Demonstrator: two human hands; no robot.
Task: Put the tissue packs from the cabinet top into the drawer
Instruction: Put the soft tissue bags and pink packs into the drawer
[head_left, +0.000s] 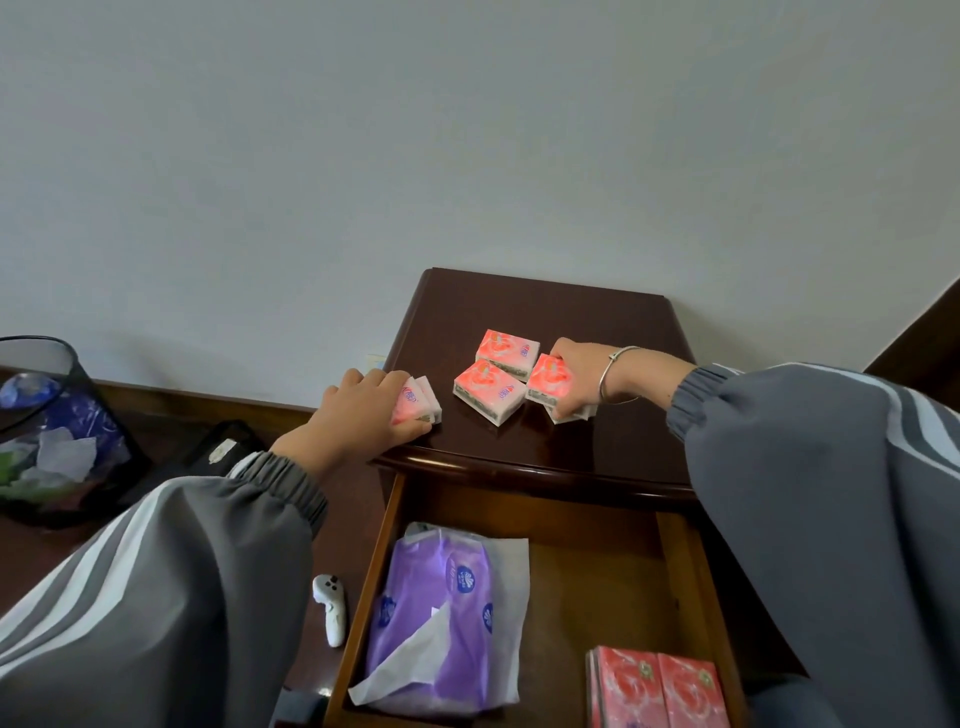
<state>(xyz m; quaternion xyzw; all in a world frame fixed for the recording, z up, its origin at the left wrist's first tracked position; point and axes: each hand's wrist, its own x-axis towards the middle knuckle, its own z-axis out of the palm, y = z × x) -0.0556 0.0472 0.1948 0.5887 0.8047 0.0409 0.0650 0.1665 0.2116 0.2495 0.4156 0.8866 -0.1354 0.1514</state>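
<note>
On the dark wooden cabinet top (582, 317) lie several small pink tissue packs. My left hand (358, 410) grips a pack (418, 402) at the front left edge of the top. My right hand (579, 376) grips another pack (550, 382), with one more pack partly showing beneath it. Two loose packs sit between my hands, one further back (508, 352) and one nearer (488, 391). Below the top, the drawer (597, 566) stands pulled out. Two pink packs (657, 688) lie at its front right.
A purple tissue bag (431, 618) with white paper fills the drawer's left half. A white controller (331, 608) lies on the floor left of the drawer. A black waste bin (47, 426) with a blue liner stands at far left. A wall rises behind the cabinet.
</note>
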